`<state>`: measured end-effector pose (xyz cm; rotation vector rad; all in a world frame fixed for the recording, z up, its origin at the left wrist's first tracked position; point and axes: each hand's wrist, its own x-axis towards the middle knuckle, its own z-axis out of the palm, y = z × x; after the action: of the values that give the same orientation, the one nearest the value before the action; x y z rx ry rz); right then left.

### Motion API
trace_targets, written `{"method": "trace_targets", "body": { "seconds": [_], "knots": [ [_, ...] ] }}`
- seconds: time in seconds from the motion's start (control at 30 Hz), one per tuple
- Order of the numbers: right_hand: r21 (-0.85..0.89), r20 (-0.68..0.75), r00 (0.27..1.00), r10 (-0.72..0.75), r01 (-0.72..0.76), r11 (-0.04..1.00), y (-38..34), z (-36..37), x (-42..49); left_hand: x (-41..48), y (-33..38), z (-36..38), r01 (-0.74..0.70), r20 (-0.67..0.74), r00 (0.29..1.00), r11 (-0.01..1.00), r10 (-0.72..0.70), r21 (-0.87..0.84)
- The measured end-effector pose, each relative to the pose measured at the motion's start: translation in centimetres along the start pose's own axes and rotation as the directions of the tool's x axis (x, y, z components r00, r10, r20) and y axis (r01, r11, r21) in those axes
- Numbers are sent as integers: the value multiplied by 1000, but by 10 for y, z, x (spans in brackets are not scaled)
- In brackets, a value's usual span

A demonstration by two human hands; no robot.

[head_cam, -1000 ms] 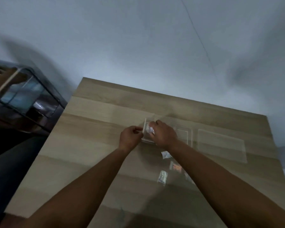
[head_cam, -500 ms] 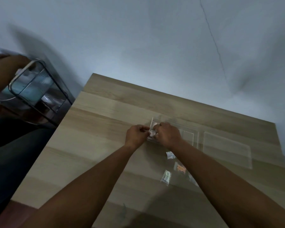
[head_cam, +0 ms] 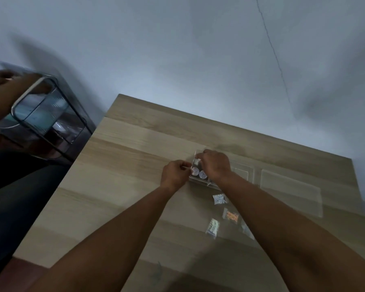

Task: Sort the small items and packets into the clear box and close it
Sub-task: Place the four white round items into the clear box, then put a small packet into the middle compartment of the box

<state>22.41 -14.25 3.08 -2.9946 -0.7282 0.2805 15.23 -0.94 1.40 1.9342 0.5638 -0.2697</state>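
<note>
— Comparing with before: left hand [head_cam: 176, 173] now pinched at clear box [head_cam: 202, 174] rim; right hand [head_cam: 215, 165] curled inside, grip unclear.
— Packets [head_cam: 219, 199] on bench [head_cam: 124, 165], lid [head_cam: 291, 192] right.

- Both bare forearms enter from the bottom edge of the frame and converge toward the centre, wrists close together.
- The left hand [head_cam: 176, 173] sits just left of centre, knuckles up, fingers curled inward with thumb and forefinger pinched together at its right side.
- The right hand [head_cam: 215, 164] lies just right of the left and slightly higher in the frame, back of the hand toward the camera, fingers bent downward and their tips hidden beneath it.
- The two hands are just beside each other, nearly touching at the fingertips.
- The right forearm runs diagonally to the lower right corner; the left runs to the lower left.
</note>
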Motion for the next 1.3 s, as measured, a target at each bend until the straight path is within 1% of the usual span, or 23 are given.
{"method": "trace_targets", "body": {
  "seconds": [0.17, 0.33, 0.4, 0.47, 0.57, 0.63, 0.77, 0.87, 0.93, 1.0, 1.07, 1.1, 1.13, 1.2, 1.3],
  "knots": [
    [-157, 32, 999, -33, 38, 987, -2, 0, 5, 0, -1, 1, -15, -6, 1000, 1000, 15, 11],
    [-146, 9, 1000, -26, 27, 989, -2, 2, 5, 0, -2, 1, -12, 1, 1000, 1000, 12, 21],
    [-70, -31, 1000, -6, 4, 998, 1, 1, 3, 0, -2, 1, -8, 1, 1000, 1000, 8, 15],
    [97, -76, 996, 46, -39, 995, 6, -1, -1, 0, -2, 1, -9, 0, 1000, 1000, 9, 13],
    [338, -112, 982, 155, -109, 935, 16, -9, -12, -1, -1, 0, -23, -16, 1000, 999, 24, 41],
    [442, -117, 971, 209, -137, 886, 24, -14, -25, -2, 0, -1, -47, -31, 998, 994, 50, 101],
    [530, -149, 956, 254, -139, 836, 42, -22, -63, -8, 7, 0, -109, -79, 989, 973, 128, 203],
    [538, -148, 943, 299, -177, 824, 56, -20, -95, -16, 13, 4, -203, -125, 962, 945, 241, 255],
    [539, -134, 931, 339, -218, 814, 62, -14, -116, -25, 14, 7, -284, -151, 929, 912, 338, 296],
    [543, -112, 920, 376, -260, 798, 69, -5, -137, -37, 14, 13, -374, -98, 900, 868, 425, 326],
    [540, -57, 915, 399, -307, 783, 72, 7, -154, -51, 9, 22, -455, 32, 878, 813, 478, 362],
    [538, -22, 914, 405, -330, 776, 72, 12, -161, -57, 5, 27, -483, 107, 869, 785, 483, 388],
    [533, 9, 912, 410, -351, 770, 71, 18, -167, -63, 0, 33, -503, 185, 862, 755, 472, 421],
    [507, 55, 909, 412, -381, 773, 68, 29, -176, -74, -10, 45, -502, 308, 864, 713, 397, 489],
    [432, 86, 917, 390, -387, 815, 59, 43, -185, -85, -22, 60, -435, 384, 890, 704, 244, 561]
  ]
}}
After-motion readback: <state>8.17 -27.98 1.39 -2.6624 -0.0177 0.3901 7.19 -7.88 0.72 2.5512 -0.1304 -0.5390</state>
